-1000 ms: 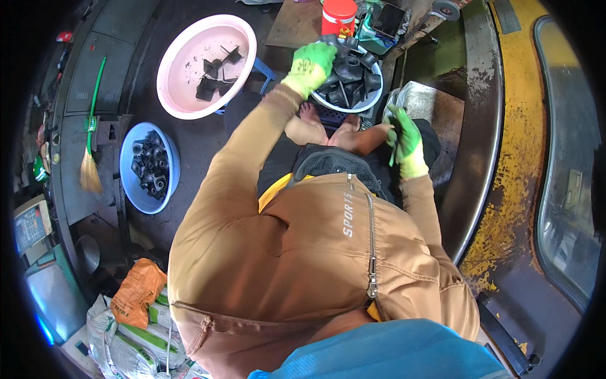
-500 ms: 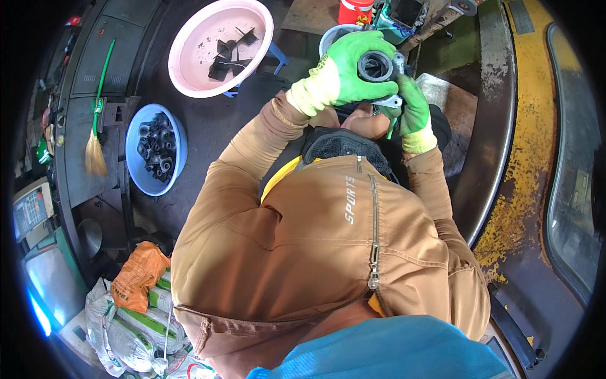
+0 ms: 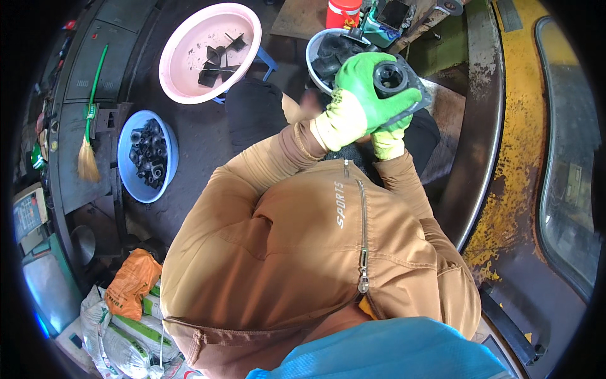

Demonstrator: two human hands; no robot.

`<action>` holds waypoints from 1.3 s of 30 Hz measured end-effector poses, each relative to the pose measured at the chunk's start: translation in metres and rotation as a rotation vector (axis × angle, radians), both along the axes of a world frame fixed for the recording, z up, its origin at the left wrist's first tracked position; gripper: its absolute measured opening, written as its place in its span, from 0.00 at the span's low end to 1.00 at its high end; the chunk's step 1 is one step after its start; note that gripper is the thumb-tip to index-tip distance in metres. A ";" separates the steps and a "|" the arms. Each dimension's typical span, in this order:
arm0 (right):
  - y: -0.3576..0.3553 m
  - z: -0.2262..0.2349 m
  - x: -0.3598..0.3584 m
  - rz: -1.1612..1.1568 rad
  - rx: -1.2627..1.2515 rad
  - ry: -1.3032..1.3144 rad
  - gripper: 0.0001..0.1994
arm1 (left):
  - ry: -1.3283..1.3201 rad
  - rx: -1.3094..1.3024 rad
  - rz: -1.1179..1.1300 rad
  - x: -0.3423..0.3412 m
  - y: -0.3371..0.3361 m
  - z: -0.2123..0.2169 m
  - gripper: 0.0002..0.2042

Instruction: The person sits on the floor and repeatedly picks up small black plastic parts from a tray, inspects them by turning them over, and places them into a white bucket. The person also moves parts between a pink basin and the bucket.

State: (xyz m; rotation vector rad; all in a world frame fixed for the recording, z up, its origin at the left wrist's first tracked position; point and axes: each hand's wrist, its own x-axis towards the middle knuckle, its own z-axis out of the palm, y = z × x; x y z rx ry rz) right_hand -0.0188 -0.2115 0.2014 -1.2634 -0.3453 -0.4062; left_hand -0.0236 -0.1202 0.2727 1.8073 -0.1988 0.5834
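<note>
Your gloved left hand (image 3: 353, 95) wraps black round bushing part (image 3: 390, 77), raised near chest for inspection; right hand (image 3: 388, 136) clasped beneath as support. Grey basin (image 3: 314, 54) of like parts just beyond.

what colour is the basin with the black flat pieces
Pale pink basin, holding black pieces; clearest in the head view.

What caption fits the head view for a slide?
Gloved hands, left and right, hold a black part above a grey basin of parts.
</note>
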 end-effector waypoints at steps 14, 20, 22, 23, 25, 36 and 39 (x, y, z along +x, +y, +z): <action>-0.033 0.038 0.006 0.187 -0.336 0.081 0.22 | -0.043 0.053 -0.152 0.014 0.011 0.008 0.23; -0.043 0.047 0.007 0.385 -0.342 0.241 0.24 | 0.007 0.038 -0.327 0.017 0.024 0.008 0.21; -0.048 0.054 0.004 0.399 -0.270 0.466 0.23 | 0.016 0.055 -0.440 0.021 0.030 0.010 0.20; -0.051 0.057 0.002 0.431 -0.279 0.478 0.22 | -0.048 0.074 -0.467 0.022 0.032 0.010 0.20; -0.060 0.061 0.000 0.595 -0.365 0.333 0.21 | -0.140 0.161 -0.536 0.023 0.036 0.010 0.20; -0.055 0.021 0.006 0.683 -0.074 0.466 0.25 | 0.001 0.220 -1.098 0.048 0.057 0.035 0.28; -0.045 0.028 0.021 0.407 -0.442 -0.067 0.21 | -0.157 0.515 -0.657 0.045 0.058 0.036 0.32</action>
